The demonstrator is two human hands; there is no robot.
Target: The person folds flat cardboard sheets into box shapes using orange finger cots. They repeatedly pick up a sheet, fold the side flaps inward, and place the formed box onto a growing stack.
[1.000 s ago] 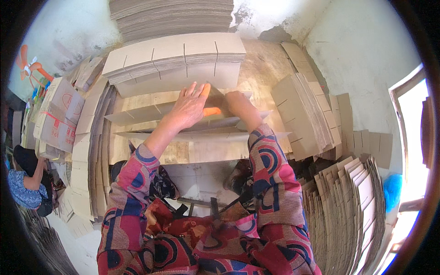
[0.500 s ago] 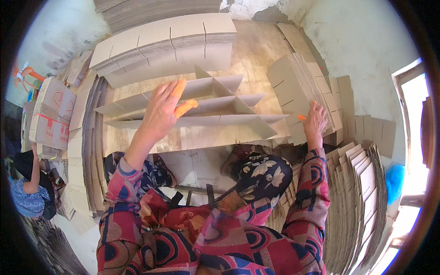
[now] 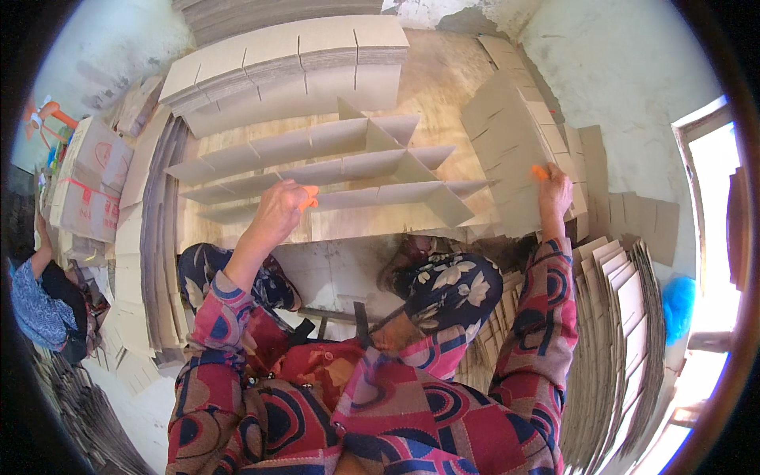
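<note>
Three long slotted cardboard strips (image 3: 317, 166) stand on edge on the wooden table, running left to right. A short cardboard cross strip (image 3: 412, 167) slots through them near their right ends. My left hand (image 3: 281, 209), with orange coverings on its fingertips, is closed at the nearest long strip; the fingers hide whatever is between them. On the right, my right hand (image 3: 556, 191) pinches the near right edge of a slotted cardboard piece (image 3: 503, 150), its orange-covered thumb on the face. That piece leans over a stack of similar pieces.
A tall stack of slotted cardboard strips (image 3: 285, 67) lies at the back of the table (image 3: 439, 79). More stacks (image 3: 146, 229) line the left, and cardboard bundles (image 3: 617, 317) stand at my right. A printed carton (image 3: 91, 182) and another person (image 3: 47, 301) are at far left.
My left hand has come down toward me to the nearest strip, and its spread fingers have closed. My right hand has closed on the cardboard piece, which has shifted slightly away from its stack.
</note>
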